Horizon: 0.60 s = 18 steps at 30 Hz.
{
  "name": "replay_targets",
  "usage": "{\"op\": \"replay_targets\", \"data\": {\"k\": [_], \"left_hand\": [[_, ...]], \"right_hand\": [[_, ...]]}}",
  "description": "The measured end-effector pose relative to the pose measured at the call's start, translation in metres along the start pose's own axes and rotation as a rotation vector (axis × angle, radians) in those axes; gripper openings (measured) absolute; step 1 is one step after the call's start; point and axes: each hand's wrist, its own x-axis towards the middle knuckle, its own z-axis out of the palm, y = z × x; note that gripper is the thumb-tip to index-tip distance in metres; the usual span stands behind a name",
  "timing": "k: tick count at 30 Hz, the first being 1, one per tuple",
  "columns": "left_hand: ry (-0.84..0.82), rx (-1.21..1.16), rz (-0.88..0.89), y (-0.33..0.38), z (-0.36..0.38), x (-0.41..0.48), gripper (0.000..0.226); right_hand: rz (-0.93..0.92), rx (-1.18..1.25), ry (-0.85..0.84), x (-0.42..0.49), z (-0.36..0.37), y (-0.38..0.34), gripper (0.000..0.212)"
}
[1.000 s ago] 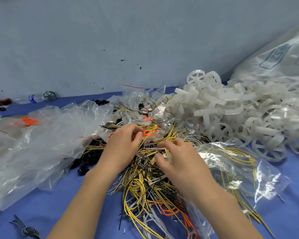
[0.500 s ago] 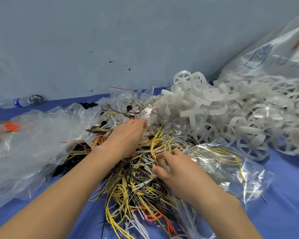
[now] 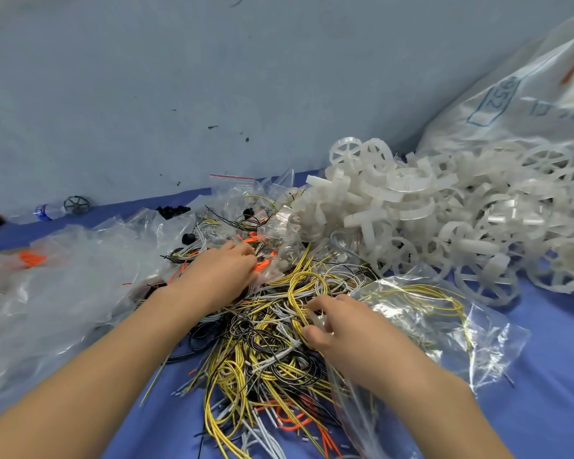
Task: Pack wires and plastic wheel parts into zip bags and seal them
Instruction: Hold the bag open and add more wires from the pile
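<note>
A tangled pile of yellow, black, white and orange wires [image 3: 262, 346] lies on the blue table in front of me. My left hand [image 3: 221, 276] reaches into its far edge, fingers curled among orange wires and small bags. My right hand [image 3: 348, 329] pinches the mouth of a clear zip bag [image 3: 421, 319] that holds yellow wires and lies to the right of the pile. A heap of white plastic wheel parts [image 3: 444, 220] spreads across the right.
Crumpled clear plastic bags [image 3: 53, 286] cover the left. A large white sack [image 3: 524, 107] leans at the back right. A dark wheel [image 3: 77, 204] and a small bottle [image 3: 47, 212] lie by the grey wall. Blue tabletop [image 3: 550, 392] shows at the right front.
My left hand has reached forward to the pile's far edge. My right hand has kept its hold on the zip bag's mouth. The camera has swung slightly right.
</note>
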Motion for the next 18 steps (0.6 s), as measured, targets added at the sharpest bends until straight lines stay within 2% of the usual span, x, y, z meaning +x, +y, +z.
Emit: {"op": "replay_targets", "data": {"k": [1,4,7,9,11,13,15,18], "left_hand": [[0.021,-0.111,-0.009,0.001,-0.002,-0.003,0.033],[0.083,-0.684,-0.150,0.004,-0.022,-0.017,0.026],[0.257,-1.050,-0.293,0.010,-0.046,-0.034,0.031],[0.360,-1.281,-0.310,0.018,-0.061,-0.049,0.034],[0.320,-1.472,-0.233,0.026,-0.074,-0.067,0.035],[0.187,-1.480,-0.125,0.037,-0.080,-0.084,0.031],[0.101,-1.331,-0.064,0.044,-0.079,-0.091,0.027],[-0.016,-1.191,-0.027,0.050,-0.078,-0.096,0.027]], "right_hand": [[-0.001,0.001,-0.002,0.000,-0.001,0.000,0.039],[-0.006,0.008,-0.005,0.000,-0.003,0.001,0.041],[0.005,0.007,-0.034,-0.001,-0.005,0.001,0.047],[0.003,0.035,-0.076,-0.004,-0.008,0.001,0.055],[-0.025,0.153,-0.046,-0.007,-0.014,-0.001,0.060],[-0.062,0.292,0.125,-0.007,-0.022,-0.003,0.051],[-0.110,0.405,0.341,-0.007,-0.031,-0.003,0.039],[-0.185,0.459,0.406,-0.011,-0.037,-0.007,0.039]]}}
